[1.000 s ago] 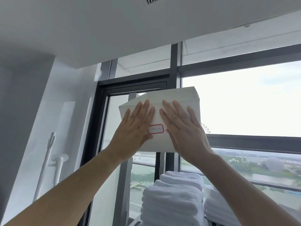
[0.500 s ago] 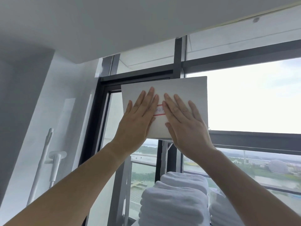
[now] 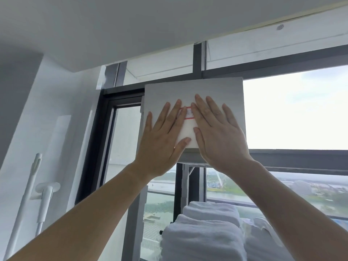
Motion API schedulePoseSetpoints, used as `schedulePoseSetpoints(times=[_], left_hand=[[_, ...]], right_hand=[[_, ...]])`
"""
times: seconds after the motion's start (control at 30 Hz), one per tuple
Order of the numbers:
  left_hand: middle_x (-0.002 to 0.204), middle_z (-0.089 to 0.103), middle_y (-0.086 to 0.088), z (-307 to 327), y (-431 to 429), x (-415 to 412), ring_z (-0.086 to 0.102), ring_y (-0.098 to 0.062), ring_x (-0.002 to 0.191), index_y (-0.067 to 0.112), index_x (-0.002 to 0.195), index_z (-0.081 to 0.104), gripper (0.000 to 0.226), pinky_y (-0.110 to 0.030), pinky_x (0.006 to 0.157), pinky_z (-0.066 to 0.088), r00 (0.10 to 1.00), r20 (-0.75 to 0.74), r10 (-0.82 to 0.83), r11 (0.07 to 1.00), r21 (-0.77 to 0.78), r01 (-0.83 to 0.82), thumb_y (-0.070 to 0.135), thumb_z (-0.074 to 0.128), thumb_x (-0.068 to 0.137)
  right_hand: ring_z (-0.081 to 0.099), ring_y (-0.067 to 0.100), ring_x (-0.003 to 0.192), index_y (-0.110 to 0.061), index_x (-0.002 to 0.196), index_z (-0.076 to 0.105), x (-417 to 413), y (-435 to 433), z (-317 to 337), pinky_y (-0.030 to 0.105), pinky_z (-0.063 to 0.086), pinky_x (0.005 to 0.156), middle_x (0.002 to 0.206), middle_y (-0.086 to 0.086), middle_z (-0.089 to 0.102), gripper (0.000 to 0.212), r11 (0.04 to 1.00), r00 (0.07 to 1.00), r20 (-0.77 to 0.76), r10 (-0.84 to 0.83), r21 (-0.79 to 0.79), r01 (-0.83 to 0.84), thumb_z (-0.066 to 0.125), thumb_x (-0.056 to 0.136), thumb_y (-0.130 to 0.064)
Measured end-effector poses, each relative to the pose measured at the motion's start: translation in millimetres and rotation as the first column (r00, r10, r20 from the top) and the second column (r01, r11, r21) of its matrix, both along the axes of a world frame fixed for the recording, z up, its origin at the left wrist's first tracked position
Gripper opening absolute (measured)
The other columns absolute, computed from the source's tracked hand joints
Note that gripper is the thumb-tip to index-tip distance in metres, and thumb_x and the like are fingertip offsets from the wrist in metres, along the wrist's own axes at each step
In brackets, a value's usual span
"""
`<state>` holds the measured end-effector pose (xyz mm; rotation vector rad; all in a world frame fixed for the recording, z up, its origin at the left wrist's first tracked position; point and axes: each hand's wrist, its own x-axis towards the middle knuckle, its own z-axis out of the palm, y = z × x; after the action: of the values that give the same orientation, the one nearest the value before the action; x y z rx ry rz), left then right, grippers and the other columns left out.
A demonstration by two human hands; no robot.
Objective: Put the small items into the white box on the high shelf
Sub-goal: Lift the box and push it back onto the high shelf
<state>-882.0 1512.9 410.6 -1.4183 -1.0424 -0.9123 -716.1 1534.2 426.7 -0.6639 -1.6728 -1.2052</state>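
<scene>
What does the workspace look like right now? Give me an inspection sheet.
Surface: high shelf edge shows under the box; its top is hidden.
Job's things: white box upright on the shelf, red-bordered label partly covered; small items not seen.
Clutter: folded white towels stacked below.
Hands: left hand and right hand flat, open against the box front.
Cables: nothing seen.
Surroundings: window frame, white pole on the left wall.
</scene>
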Motion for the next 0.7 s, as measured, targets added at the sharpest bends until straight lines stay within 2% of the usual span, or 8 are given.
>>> schedulePoseSetpoints(times=[0.27, 0.5, 0.7], left_hand=[[0.155, -0.008, 0.003, -13.4, 29.9, -17.7, -0.012, -0.015, 0.142, 0.025, 0.144, -0.006, 0.059, -0.046, 0.116, -0.002, 1.0, 0.0, -0.021, 0.99, -0.136, 0.02, 0.05, 0.006, 0.092], [0.153, -0.017, 0.005, -21.8, 52.0, -25.7, -0.018, -0.013, 0.14, 0.025, 0.143, -0.013, 0.058, -0.044, 0.116, -0.007, 1.0, -0.011, 0.003, 0.984, -0.177, -0.004, 0.046, 0.012, 0.095], [0.154, -0.017, 0.005, -22.9, 70.6, -32.3, -0.02, -0.012, 0.139, 0.024, 0.142, -0.014, 0.059, -0.043, 0.114, -0.007, 1.0, 0.01, 0.007, 0.979, -0.204, -0.004, 0.046, 0.015, 0.095]], right_hand=[[-0.001, 0.021, 0.143, -0.016, 0.146, 0.01, -8.5, 29.1, -3.6, 0.039, 0.0, 0.115, 0.157, 0.003, 0.001, 0.052, 0.992, 0.998, 0.042, -0.049, -0.116, 0.054, 0.017, 0.097, -0.033], [-0.004, 0.02, 0.143, -0.016, 0.147, 0.008, -10.3, 54.3, -3.6, 0.039, 0.0, 0.116, 0.157, 0.002, -0.002, 0.053, 0.984, 0.996, 0.064, -0.058, -0.163, 0.068, 0.015, 0.097, -0.033], [-0.004, 0.021, 0.143, -0.016, 0.147, 0.008, -24.6, 69.9, -5.3, 0.04, 0.0, 0.115, 0.157, 0.003, -0.002, 0.052, 0.978, 0.998, 0.036, -0.055, -0.2, 0.061, 0.018, 0.097, -0.031]])
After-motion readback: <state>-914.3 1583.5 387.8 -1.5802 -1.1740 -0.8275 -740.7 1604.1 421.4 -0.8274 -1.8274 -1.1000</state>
